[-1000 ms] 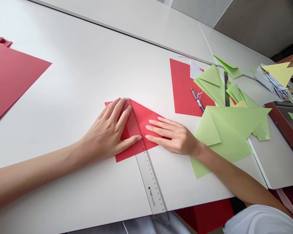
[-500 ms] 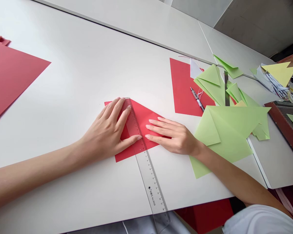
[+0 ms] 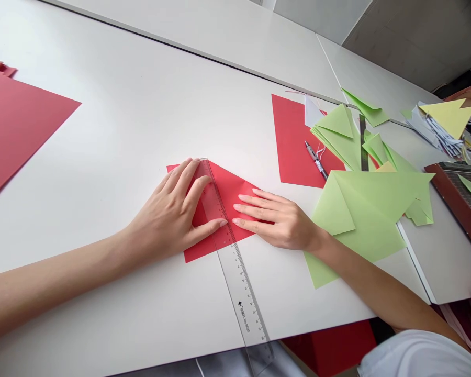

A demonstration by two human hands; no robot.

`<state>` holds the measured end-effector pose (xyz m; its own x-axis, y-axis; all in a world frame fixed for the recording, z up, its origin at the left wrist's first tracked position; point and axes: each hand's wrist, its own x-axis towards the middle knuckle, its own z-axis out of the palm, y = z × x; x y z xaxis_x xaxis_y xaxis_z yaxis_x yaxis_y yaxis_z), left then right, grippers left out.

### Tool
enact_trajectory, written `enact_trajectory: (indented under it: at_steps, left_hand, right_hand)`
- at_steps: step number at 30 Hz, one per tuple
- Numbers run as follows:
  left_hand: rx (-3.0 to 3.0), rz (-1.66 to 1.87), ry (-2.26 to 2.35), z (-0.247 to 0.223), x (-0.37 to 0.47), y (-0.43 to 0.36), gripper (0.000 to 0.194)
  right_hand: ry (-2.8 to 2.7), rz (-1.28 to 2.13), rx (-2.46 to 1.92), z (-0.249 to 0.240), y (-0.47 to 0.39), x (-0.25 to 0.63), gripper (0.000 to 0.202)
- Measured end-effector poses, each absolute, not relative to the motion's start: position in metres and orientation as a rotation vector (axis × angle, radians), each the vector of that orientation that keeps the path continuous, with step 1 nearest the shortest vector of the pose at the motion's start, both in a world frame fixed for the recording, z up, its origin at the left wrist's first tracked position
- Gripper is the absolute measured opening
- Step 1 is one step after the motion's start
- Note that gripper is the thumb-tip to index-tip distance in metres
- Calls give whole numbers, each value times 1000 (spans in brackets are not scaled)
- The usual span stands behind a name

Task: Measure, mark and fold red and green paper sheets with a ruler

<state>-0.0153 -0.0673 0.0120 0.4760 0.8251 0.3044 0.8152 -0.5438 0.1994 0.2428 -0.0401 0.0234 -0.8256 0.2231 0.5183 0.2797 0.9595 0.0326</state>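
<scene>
A clear plastic ruler point(image 3: 235, 267) lies slantwise over a piece of red paper point(image 3: 230, 183), its lower end sticking out past the table's front edge. My left hand point(image 3: 172, 209) rests with spread fingers on the ruler's upper part and the paper, the thumb near the ruler's marked edge. To the right of the ruler, my right hand point(image 3: 277, 217) lies flat with its fingers stretched out on the red paper. The fingertips point at the ruler's edge. Part of the paper is hidden beneath both hands.
Green paper sheets point(image 3: 365, 209) lie right of my right hand. Behind are a red sheet point(image 3: 294, 146) and a pen point(image 3: 316, 159). A paper trimmer point(image 3: 455, 199) stands at the right, and red sheets point(image 3: 19, 120) lie at the left. Part of another person shows at the right edge.
My left index finger has bent slightly on the ruler. Otherwise both hands, the ruler and the red paper stay nearly where they were. Part of another person has come in at the right edge.
</scene>
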Motion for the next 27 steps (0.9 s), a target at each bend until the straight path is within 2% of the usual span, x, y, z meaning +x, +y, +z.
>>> enact_trajectory:
  at_steps: [6,11,27]
  left_hand:
    - [2663,592,1494,14,-16,-67,78]
    - [2709,406,1472,17,-17,-67,63]
    - [2687,396,1494,18,-16,-68,62]
  right_hand:
    - [-2571,-115,-349,22,-41,243,16]
    - [-2569,-111,-343,23,-41,243,14]
    - [-2577,-139,-364,23,-41,243,16]
